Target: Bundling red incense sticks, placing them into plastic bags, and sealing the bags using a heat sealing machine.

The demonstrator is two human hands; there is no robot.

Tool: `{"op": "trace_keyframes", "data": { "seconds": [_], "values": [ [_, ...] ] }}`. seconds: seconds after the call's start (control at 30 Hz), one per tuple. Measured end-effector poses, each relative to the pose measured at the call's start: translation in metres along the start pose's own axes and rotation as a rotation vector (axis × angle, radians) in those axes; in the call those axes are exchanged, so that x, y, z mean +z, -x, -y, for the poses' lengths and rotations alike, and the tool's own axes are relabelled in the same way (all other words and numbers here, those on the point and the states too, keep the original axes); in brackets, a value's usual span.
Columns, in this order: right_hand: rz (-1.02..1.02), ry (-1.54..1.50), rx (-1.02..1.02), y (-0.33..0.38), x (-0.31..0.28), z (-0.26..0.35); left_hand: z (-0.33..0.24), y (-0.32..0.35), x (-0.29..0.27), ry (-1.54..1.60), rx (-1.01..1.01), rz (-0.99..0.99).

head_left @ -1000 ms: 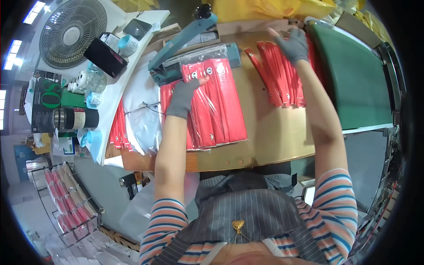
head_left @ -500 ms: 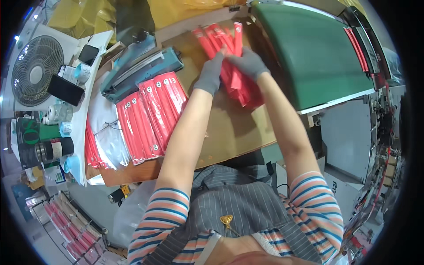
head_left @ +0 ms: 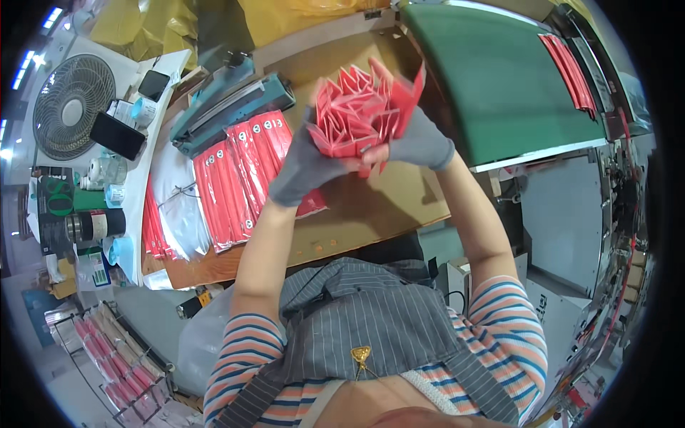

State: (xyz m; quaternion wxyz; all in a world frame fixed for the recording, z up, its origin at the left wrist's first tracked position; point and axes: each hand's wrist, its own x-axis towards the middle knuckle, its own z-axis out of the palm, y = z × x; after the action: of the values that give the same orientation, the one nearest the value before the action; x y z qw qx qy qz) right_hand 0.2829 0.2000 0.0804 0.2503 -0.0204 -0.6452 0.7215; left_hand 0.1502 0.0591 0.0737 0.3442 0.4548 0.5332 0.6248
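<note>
My left hand and my right hand, in grey gloves with bare fingertips, close round a thick bundle of red flat packets. The bundle is upended, its zigzag folded ends facing up at me over the brown tabletop. One packet leans out on the right side. Below my left hand, a red packet lies on the table, partly hidden. Left of the hands, several long red packets in clear wrap lie side by side, with a blue-grey bar-shaped machine behind them.
A green conveyor belt stands at the right, with several red packets at its far end. On the left, a white shelf holds a fan, a black phone and jars. A rack of red packets stands lower left.
The bundle has been tipped up from lying lengthwise, so its ends now face me. My left hand has moved left and nearer; my right hand has shifted slightly right.
</note>
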Motion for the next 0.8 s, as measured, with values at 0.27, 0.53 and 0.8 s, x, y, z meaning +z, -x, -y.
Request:
{"op": "trace_keyframes", "data": {
  "seconds": [0.27,0.53,0.8],
  "values": [
    [0.024,-0.011,-0.023,0.026,0.030,0.011,0.001,0.017,0.002,-0.222,0.043,0.123],
    [-0.105,0.120,-0.057,0.042,0.113,0.042,-0.055,0.108,-0.013,0.484,-0.537,0.263],
    [0.436,-0.575,0.604,0.020,0.145,-0.049,0.017,0.213,-0.118,-0.166,-0.377,-0.216]
  ]
}}
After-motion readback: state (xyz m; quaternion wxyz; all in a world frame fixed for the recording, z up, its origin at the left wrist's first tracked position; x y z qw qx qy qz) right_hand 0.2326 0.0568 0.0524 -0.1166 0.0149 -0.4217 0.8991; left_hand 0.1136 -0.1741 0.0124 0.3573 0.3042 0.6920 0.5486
